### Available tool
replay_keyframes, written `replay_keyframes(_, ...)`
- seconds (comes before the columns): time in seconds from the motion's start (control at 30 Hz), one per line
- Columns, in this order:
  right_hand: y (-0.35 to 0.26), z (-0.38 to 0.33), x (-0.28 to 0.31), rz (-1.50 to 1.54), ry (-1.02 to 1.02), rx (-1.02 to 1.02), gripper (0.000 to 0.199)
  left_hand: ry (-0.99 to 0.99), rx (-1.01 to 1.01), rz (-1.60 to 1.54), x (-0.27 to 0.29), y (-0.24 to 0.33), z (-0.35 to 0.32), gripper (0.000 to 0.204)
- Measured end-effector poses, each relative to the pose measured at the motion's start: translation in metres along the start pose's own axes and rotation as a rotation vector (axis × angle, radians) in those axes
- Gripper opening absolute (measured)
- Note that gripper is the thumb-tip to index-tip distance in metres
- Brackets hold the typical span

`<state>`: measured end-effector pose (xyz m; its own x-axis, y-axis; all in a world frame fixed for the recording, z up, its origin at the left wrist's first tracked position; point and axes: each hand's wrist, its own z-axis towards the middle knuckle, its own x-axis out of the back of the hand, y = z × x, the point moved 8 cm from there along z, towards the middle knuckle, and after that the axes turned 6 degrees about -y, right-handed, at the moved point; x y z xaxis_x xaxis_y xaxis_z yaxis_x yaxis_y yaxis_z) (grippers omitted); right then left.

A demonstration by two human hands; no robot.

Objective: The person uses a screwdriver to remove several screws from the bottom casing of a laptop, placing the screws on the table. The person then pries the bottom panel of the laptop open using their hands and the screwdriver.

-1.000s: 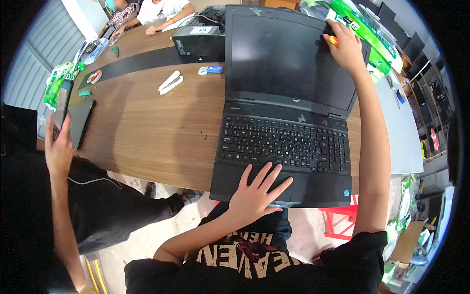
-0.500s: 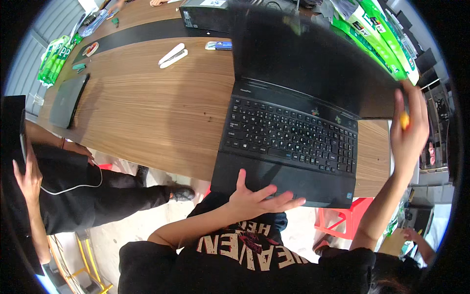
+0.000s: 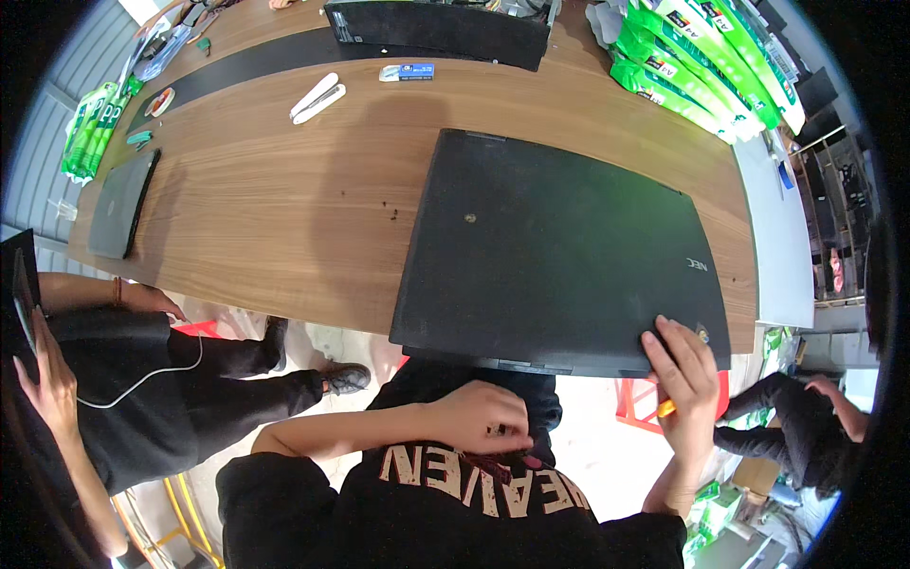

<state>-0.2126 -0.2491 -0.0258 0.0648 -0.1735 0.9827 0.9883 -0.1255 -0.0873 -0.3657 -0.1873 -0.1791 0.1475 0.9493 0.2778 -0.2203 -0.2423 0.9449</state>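
A black laptop (image 3: 559, 251) lies closed on the wooden table (image 3: 256, 218), its front edge at the table's near side. My right hand (image 3: 684, 379) rests flat on the lid's near right corner, and a small orange tool (image 3: 666, 409) pokes out from under its fingers. My left hand (image 3: 479, 417) is off the table, below the laptop's front edge, with the fingers curled against my black printed shirt. Whether it holds anything small is not clear.
Green packs (image 3: 697, 57) line the table's far right. A black device (image 3: 436, 28) stands at the back, two white strips (image 3: 318, 98) beside it. A grey closed laptop (image 3: 121, 204) lies at the left. One person sits at my left (image 3: 142, 379), another at lower right (image 3: 806, 427). A red stool (image 3: 637, 403) stands underneath.
The laptop lid has gone from open to fully closed, brought down by my right hand. My left hand left the palm rest and drew back to my body.
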Motion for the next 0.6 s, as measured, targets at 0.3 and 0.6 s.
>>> replay_keyframes(0.3,-0.006,-0.035,-0.070,0.155,-0.208,-0.125,0.063,0.348,0.530,-0.629,0.019,-0.064,-0.045,0.039)
replay_keyframes(0.6,0.007,-0.036,-0.054,0.405,-0.061,-0.156,0.036,0.596,0.484,-0.927,0.037,-0.051,-0.042,0.061)
